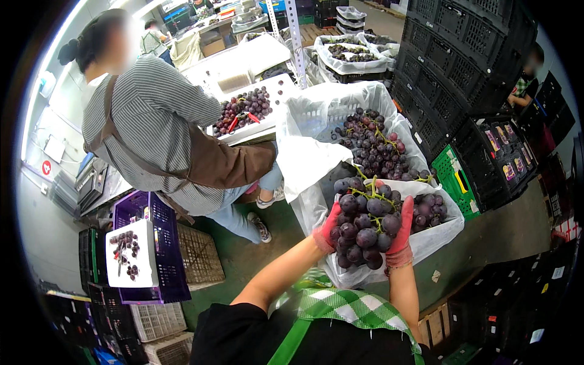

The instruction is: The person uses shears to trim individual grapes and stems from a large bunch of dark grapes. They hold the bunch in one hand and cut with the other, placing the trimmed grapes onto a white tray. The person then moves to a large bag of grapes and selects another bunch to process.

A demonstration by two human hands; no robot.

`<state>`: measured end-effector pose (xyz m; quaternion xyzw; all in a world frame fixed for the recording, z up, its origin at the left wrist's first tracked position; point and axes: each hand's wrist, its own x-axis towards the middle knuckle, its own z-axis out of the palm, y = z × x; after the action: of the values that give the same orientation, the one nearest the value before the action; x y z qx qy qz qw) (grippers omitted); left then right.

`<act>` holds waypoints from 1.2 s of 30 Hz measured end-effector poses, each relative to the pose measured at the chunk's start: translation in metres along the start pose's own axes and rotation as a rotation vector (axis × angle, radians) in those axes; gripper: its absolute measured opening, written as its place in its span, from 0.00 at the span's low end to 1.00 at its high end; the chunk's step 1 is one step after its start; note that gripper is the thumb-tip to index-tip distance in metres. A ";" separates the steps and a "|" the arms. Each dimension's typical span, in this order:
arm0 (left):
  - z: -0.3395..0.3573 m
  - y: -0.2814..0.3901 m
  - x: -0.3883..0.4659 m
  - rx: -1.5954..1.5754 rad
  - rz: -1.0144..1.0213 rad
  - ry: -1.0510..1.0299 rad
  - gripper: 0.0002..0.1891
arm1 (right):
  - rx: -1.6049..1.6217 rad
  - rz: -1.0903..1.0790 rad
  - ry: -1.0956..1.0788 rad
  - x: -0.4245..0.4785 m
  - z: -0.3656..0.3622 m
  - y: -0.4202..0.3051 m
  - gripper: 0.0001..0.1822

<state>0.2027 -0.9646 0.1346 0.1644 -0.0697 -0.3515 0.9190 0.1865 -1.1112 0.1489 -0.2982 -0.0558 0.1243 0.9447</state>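
A large bunch of dark purple grapes with green stems is held between my two hands, above the near side of a crate lined with white plastic film. My left hand, in a red glove, supports the bunch's left side. On its right side lies my right hand, gloved in red too, with its fingers pointing up. Further grape bunches lie in the crate beyond, and others sit just right of my right hand. A white sheet folds over the crate's left part.
At the left a co-worker in a striped shirt stands by a white tray with grapes and red-handled snips. A purple crate holds up a white board with loose grapes. Stacked black crates and a green crate stand right.
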 end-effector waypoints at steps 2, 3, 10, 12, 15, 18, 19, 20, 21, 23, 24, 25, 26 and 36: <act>0.001 0.000 0.002 0.001 -0.005 0.000 0.25 | 0.053 -0.005 0.012 0.000 0.001 -0.003 0.41; 0.003 -0.001 0.001 0.002 -0.011 0.001 0.25 | 0.043 -0.009 -0.005 -0.002 0.003 -0.004 0.40; 0.007 -0.001 0.003 0.017 -0.020 0.000 0.25 | 0.052 -0.112 0.026 -0.001 0.001 -0.003 0.37; 0.007 0.000 0.003 0.025 -0.016 0.003 0.25 | 0.046 -0.113 0.009 -0.001 -0.002 -0.002 0.37; 0.010 -0.001 0.005 0.029 -0.020 -0.004 0.25 | 0.133 -0.116 0.013 -0.002 0.003 -0.003 0.36; 0.012 0.001 0.004 0.038 -0.014 -0.002 0.25 | 0.176 -0.102 0.015 -0.002 0.002 -0.003 0.36; 0.012 0.000 0.005 0.040 -0.014 -0.004 0.25 | 0.175 -0.101 0.011 -0.002 0.002 -0.003 0.35; 0.013 0.001 0.005 0.038 -0.015 -0.007 0.25 | 0.174 -0.099 0.007 -0.002 0.002 -0.003 0.35; 0.014 0.001 0.005 0.036 -0.012 -0.009 0.25 | 0.173 -0.097 0.004 -0.002 0.002 -0.004 0.35; 0.016 0.001 0.006 0.032 -0.012 -0.015 0.25 | 0.157 -0.093 -0.022 -0.002 -0.002 -0.003 0.35; 0.017 0.001 0.006 0.017 -0.015 -0.014 0.25 | 0.148 -0.092 -0.035 -0.002 -0.004 -0.003 0.35; 0.016 0.001 0.006 0.019 -0.021 -0.018 0.25 | 0.161 -0.096 -0.019 -0.002 -0.004 -0.003 0.35; 0.015 0.002 0.005 0.022 -0.028 -0.022 0.25 | 0.175 -0.099 -0.003 -0.001 -0.003 -0.002 0.35; 0.011 0.001 0.004 -0.026 -0.069 -0.003 0.27 | 0.189 -0.095 0.046 -0.001 -0.002 -0.002 0.34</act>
<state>0.2035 -0.9694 0.1450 0.1542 -0.0609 -0.3842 0.9082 0.1860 -1.1143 0.1486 -0.2076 -0.0363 0.0770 0.9745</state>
